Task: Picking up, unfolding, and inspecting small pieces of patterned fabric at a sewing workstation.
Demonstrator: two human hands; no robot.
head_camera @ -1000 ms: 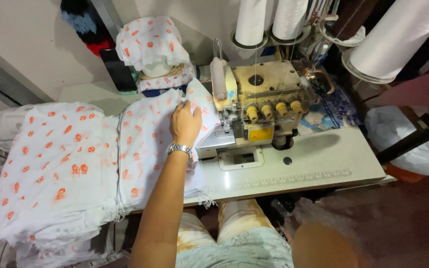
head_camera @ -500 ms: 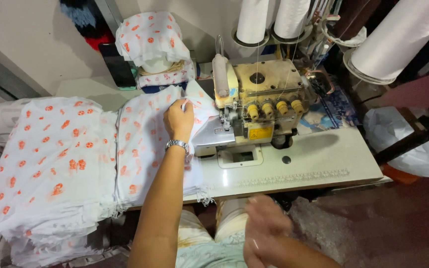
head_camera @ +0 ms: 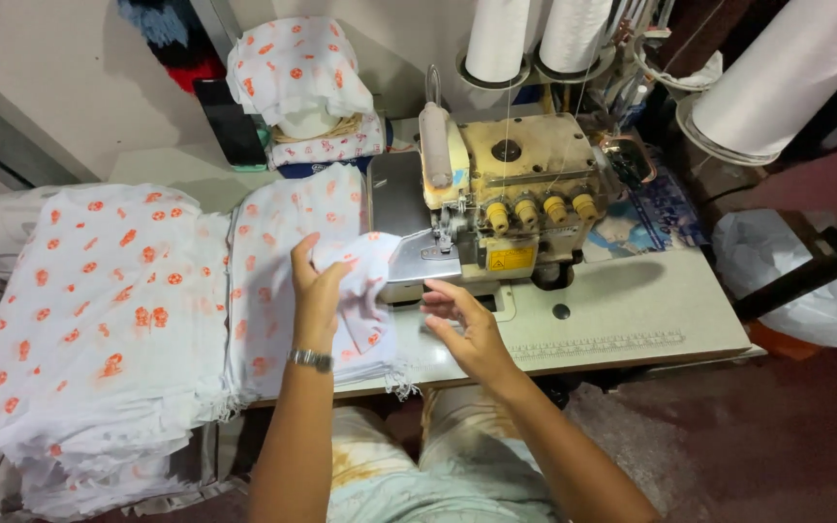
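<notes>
A: Where is the cloth? The white cloth piece with orange print (head_camera: 365,291) lies just in front of the overlock machine (head_camera: 506,208), its top edge pinched in the left hand (head_camera: 317,295).

B: And the right hand (head_camera: 467,324)? Fingers spread, holding nothing, just beside the cloth and near the presser foot (head_camera: 428,257).

A: Risk? The loose fold could probably bunch under the foot, or fingertips stray close to the needle.

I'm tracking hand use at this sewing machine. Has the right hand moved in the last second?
Yes. The right hand has come up from out of view onto the table, below the sewing machine, beside the cloth piece.
</notes>
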